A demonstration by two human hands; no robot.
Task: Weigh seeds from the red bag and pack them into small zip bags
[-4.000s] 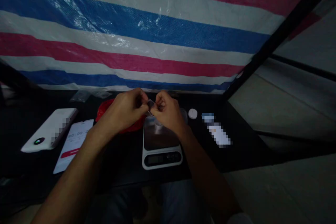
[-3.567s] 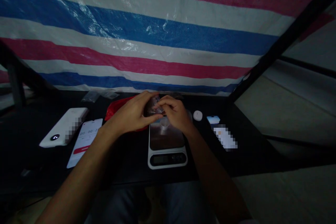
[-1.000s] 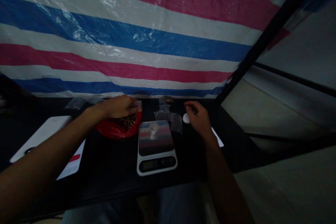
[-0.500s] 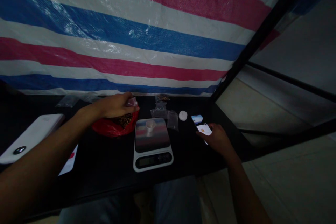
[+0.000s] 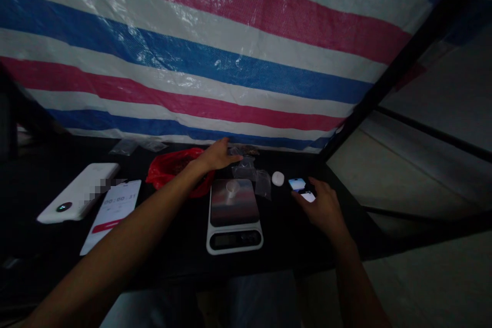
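Observation:
My left hand (image 5: 217,156) reaches past the red plastic bag (image 5: 163,169), its thumb and fingers apart beside the small clear bags (image 5: 245,168). The red bag lies open, its contents dark and partly behind my forearm. In front stands a white kitchen scale (image 5: 235,223) with a small clear cup (image 5: 232,187) on its metal plate. At the right, my right hand (image 5: 322,204) grips a phone (image 5: 296,184) with a lit screen, its fingers covering part of it.
A white power bank (image 5: 82,189) and a second phone (image 5: 111,215) showing a timer lie at the left. A white rounded case (image 5: 278,179) sits right of the clear bags. More clear bags (image 5: 125,146) lie at the back left. Striped plastic sheeting (image 5: 200,61) hangs behind the black table (image 5: 172,246).
My left hand has moved right, from above the red bag with a small clear bag to the clear bags behind the scale. My right hand stays at the phone. The view has shifted.

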